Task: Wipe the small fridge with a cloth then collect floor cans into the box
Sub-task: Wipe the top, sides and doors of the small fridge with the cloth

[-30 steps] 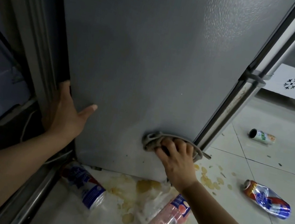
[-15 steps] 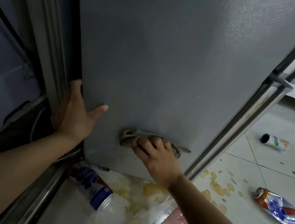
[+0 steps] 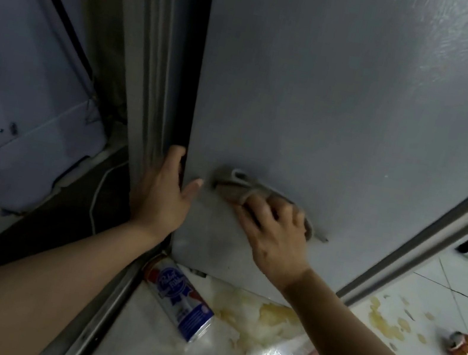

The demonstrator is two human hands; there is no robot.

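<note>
Right hand point(image 3: 274, 234) fingers press flat on cloth point(image 3: 243, 190), pinning it low on fridge point(image 3: 333, 101) side. Left hand point(image 3: 162, 196) open, fingers straight, palm braced on fridge back edge. Cloth looks soft, light, floppy; best held bunched under palm. Cloth long way runs sideways, tail pointing right. Cans point(image 3: 179, 296) on floor look light, thin, easy to dent; grab round middle. Blue can lies slanted, top toward fridge.
</note>
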